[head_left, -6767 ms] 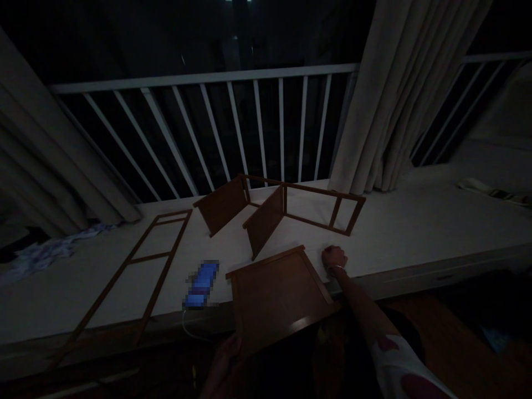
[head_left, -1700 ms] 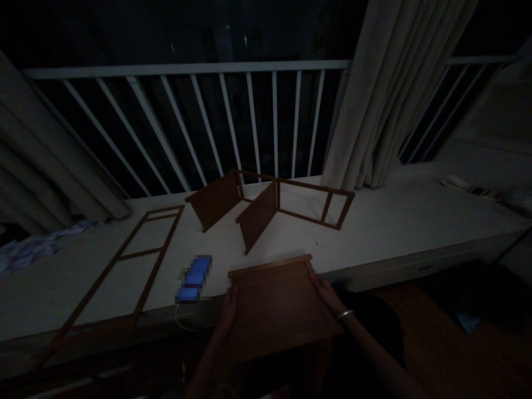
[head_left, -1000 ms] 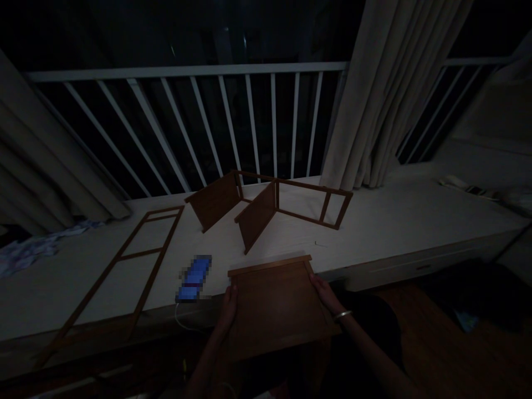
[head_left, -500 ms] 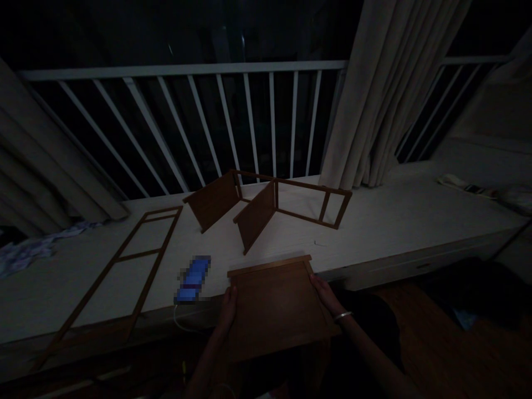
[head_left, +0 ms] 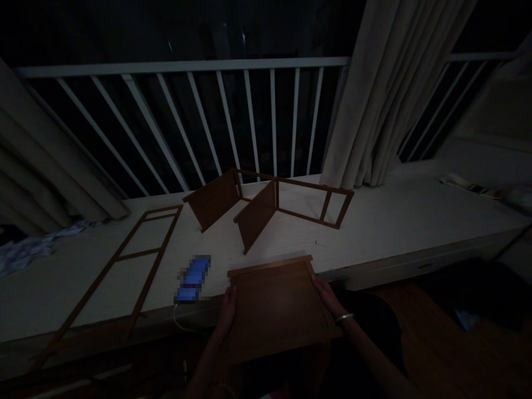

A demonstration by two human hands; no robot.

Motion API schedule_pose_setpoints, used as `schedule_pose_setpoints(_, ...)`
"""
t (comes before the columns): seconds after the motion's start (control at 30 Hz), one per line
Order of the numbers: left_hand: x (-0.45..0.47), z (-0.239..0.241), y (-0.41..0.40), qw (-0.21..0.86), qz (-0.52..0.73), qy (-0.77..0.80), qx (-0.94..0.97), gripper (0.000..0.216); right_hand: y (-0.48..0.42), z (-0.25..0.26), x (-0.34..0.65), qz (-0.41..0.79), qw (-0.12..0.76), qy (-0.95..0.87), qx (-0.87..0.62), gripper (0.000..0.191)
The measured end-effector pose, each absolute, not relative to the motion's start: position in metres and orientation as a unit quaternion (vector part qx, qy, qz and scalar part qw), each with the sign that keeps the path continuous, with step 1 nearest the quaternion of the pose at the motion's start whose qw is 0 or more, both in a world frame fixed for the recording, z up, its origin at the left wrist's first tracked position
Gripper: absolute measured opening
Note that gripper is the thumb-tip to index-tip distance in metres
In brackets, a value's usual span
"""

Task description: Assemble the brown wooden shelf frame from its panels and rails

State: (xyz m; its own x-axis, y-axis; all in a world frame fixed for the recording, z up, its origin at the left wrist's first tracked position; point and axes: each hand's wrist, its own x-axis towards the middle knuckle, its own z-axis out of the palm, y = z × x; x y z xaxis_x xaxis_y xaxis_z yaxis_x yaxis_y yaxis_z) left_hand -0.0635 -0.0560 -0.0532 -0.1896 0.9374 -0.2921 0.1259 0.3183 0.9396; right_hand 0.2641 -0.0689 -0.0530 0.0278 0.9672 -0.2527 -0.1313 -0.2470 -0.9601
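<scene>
I hold the panel (head_left: 276,307) w/ both hands: left hand (head_left: 230,306) is closed on its left edge, right hand (head_left: 326,295) on the right edge. The panel lies partly on the ledge (head_left: 394,227) front, beside the phone (head_left: 193,279). Best to press both sides evenly so it does not tilt. It is brown wood, smooth, rectangular, w/ a thin raised rim.
</scene>
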Motion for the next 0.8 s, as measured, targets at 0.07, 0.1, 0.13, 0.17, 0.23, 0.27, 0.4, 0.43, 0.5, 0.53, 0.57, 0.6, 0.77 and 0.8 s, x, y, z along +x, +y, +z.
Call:
schedule_pose_setpoints(0.07,-0.063,-0.051,-0.056,0.476,0.414,0.659,0.410,0.056,-0.069,-0.054,0.264,0.586,0.478,-0.380,-0.533,0.060)
schedule_pose_setpoints(0.1,-0.063,-0.049,-0.055,0.470,0.415,0.665,0.407,0.055,-0.069,-0.055,0.264,0.592,0.480,-0.374,-0.529,0.060)
schedule_pose_setpoints(0.13,-0.063,-0.049,-0.054,0.467,0.417,0.665,0.407,0.054,-0.069,-0.055,0.263,0.594,0.482,-0.368,-0.527,0.060)
schedule_pose_setpoints(0.17,-0.063,-0.048,-0.053,0.468,0.420,0.660,0.411,0.054,-0.069,-0.056,0.263,0.596,0.485,-0.363,-0.528,0.060)
schedule_pose_setpoints(0.23,-0.064,-0.049,-0.050,0.478,0.426,0.645,0.417,0.054,-0.070,-0.056,0.262,0.595,0.492,-0.355,-0.527,0.059)
schedule_pose_setpoints(0.27,-0.064,-0.050,-0.049,0.484,0.430,0.637,0.418,0.054,-0.071,-0.056,0.261,0.594,0.496,-0.354,-0.525,0.058)
schedule_pose_setpoints(0.4,-0.064,-0.053,-0.047,0.504,0.436,0.626,0.405,0.054,-0.072,-0.058,0.262,0.597,0.501,-0.355,-0.516,0.055)
schedule_pose_setpoints(0.43,-0.063,-0.053,-0.048,0.512,0.436,0.625,0.396,0.053,-0.072,-0.059,0.263,0.595,0.502,-0.354,-0.519,0.054)
schedule_pose_setpoints(0.5,-0.061,-0.048,-0.051,0.537,0.437,0.617,0.373,0.050,-0.071,-0.061,0.264,0.588,0.504,-0.354,-0.524,0.054)
schedule_pose_setpoints(0.53,-0.060,-0.045,-0.052,0.552,0.438,0.613,0.359,0.048,-0.071,-0.062,0.264,0.587,0.506,-0.354,-0.524,0.054)
schedule_pose_setpoints(0.57,-0.058,-0.041,-0.054,0.564,0.438,0.608,0.347,0.045,-0.070,-0.062,0.264,0.590,0.507,-0.354,-0.520,0.054)
schedule_pose_setpoints(0.6,-0.057,-0.038,-0.055,0.573,0.439,0.605,0.336,0.043,-0.070,-0.062,0.264,0.595,0.506,-0.351,-0.516,0.054)
schedule_pose_setpoints(0.77,-0.054,-0.031,-0.055,0.599,0.452,0.577,0.324,0.039,-0.071,-0.059,0.263,0.610,0.502,-0.344,-0.507,0.054)
schedule_pose_setpoints(0.8,-0.054,-0.031,-0.055,0.602,0.454,0.570,0.326,0.039,-0.071,-0.058,0.262,0.606,0.502,-0.346,-0.511,0.055)
